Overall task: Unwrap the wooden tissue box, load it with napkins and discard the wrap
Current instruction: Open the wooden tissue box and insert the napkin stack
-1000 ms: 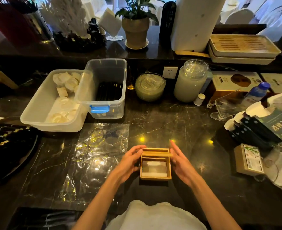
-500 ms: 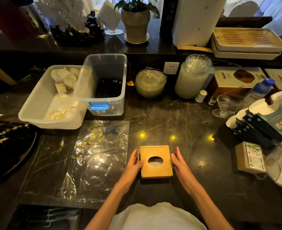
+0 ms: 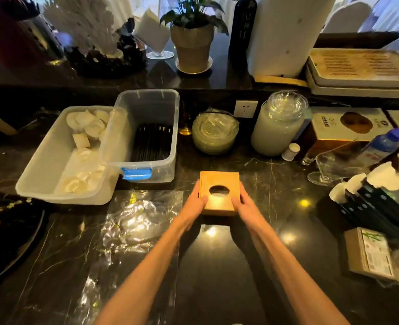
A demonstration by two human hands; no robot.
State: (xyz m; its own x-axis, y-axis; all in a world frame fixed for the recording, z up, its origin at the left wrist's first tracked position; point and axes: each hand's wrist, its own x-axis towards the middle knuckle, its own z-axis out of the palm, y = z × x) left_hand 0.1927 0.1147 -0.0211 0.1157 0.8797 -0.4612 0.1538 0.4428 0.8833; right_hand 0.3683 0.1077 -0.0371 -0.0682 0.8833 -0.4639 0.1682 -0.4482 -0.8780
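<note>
Wooden tissue box (image 3: 219, 202) lies flat, lid closed, oval hole up; clear wrap (image 3: 132, 221) flattened just left.

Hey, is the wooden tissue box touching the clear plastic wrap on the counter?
Apart. The head view shows bare dark counter between the wooden tissue box and the plastic wrap.

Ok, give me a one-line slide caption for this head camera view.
Both hands, left and right, grip the wooden tissue box on the dark counter, plastic wrap lying flat beside it.
</note>
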